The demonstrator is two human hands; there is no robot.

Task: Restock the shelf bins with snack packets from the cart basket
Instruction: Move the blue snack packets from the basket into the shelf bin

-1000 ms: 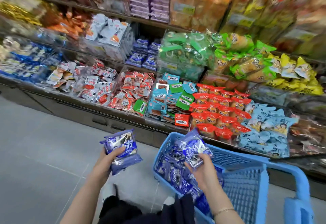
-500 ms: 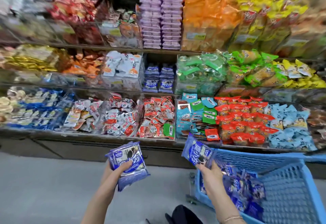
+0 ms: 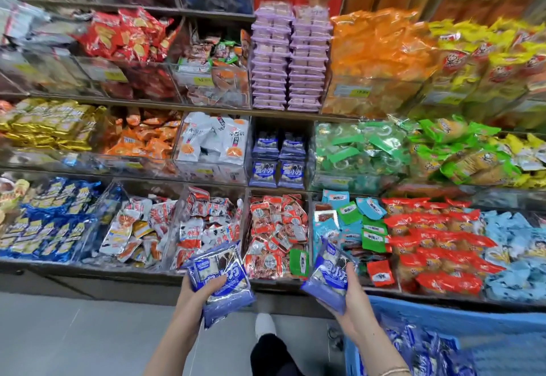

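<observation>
Gripping a small stack of glossy blue-and-purple snack packets [image 3: 224, 267], the left hand [image 3: 192, 290] has its fingers curled round them, just before the bottom shelf's front edge. Further right, the right hand [image 3: 353, 297] clasps a second bunch [image 3: 328, 275] of the same flat, crinkly packets. More of them lie heaped in the blue plastic cart basket [image 3: 428, 313] at the lower right. Matching packets [image 3: 291, 170] stand upright in a clear-walled bin [image 3: 308, 156] at the middle shelf's centre. Smooth grey floor [image 3: 74, 331] runs below the shelving.
</observation>
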